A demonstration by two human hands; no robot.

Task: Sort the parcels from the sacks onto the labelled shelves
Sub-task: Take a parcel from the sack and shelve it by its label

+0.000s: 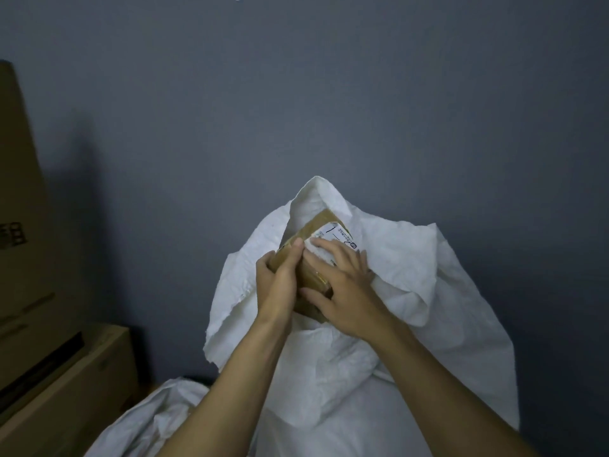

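Head view: left grip (pixel 280 278) and right grip (pixel 344 291) clasp taped cardboard parcel (pixel 316 229) in crinkled sack (pixel 412 275)

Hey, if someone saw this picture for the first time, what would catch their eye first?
Dead centre, the left hand and right hand hold a brown parcel with a white label at the mouth of a white sack. The sack stands bright against a dark grey wall; cardboard boxes are stacked in shadow at the left edge.
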